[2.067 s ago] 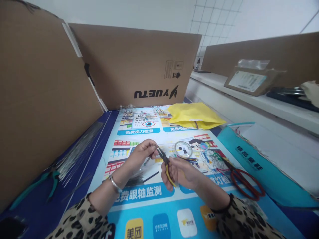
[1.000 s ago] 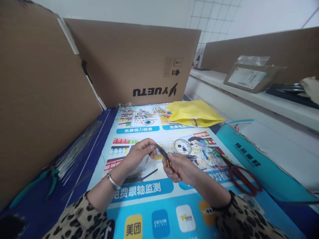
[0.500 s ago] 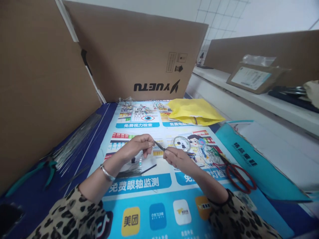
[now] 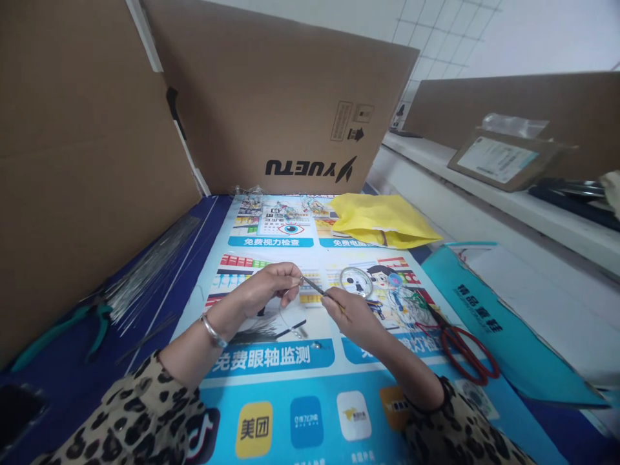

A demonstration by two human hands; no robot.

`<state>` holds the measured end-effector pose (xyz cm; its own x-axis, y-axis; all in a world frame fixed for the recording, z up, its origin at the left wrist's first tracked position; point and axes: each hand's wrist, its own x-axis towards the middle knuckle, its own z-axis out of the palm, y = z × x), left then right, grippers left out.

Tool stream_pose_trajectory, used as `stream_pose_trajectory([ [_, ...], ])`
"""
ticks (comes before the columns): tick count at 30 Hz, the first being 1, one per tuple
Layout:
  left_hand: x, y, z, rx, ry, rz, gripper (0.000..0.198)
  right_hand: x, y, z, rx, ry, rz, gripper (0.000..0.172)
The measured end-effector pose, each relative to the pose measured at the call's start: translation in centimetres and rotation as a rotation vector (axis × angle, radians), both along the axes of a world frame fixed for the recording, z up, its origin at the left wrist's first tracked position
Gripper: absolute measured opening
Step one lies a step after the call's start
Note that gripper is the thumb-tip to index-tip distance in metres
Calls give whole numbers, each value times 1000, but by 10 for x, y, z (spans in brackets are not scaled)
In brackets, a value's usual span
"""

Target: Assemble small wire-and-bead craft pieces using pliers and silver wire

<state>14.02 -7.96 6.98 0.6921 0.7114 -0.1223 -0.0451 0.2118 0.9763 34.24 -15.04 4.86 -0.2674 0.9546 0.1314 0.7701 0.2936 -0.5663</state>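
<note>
My left hand (image 4: 276,284) pinches the end of a thin beaded strand (image 4: 299,332) between thumb and forefinger. The strand curves below my fingers, and what sits in the pinch itself is too small to make out. My right hand (image 4: 351,316) is closed around a pair of slim, pointed metal tweezers (image 4: 316,287), whose tips meet my left fingertips. Under my left hand lies a bundle of thin dark wires (image 4: 254,332). A small shiny bead-like piece (image 4: 316,345) rests on the printed mat (image 4: 276,381).
Red-handled scissors (image 4: 465,352) and tangled coloured threads (image 4: 411,307) lie right, near a round clear dish (image 4: 356,282). A yellow pouch (image 4: 385,221) is behind. Teal-handled pliers (image 4: 72,332) and wires (image 4: 150,271) lie left. Cardboard (image 4: 281,97) stands at the back.
The tweezers have tilted and more of their length shows, with my right hand shifted slightly right and down. The beaded strand has swung rightward from hanging straight. The view has shifted slightly.
</note>
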Motion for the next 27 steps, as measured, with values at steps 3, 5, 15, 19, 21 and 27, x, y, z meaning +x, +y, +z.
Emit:
stream_pose_trajectory([
  [3,2,-2,-4,-49,-34,18,13,-4,-2,0,4,-91,-41,30],
  [5,4,-3,-8,-74,-52,40,12,-8,-3,0,-5,-154,-77,30],
  [15,9,-4,-21,-140,-54,120,10,-21,-5,-15,61,-321,-199,32],
  [19,9,-6,-18,-93,-70,115,11,-19,-6,-8,-3,-235,-179,31],
  [21,9,-7,-18,-50,-64,106,12,-14,-6,0,-37,-158,-137,31],
  [27,6,-4,-20,38,-14,184,15,9,-6,17,-13,14,-151,29],
])
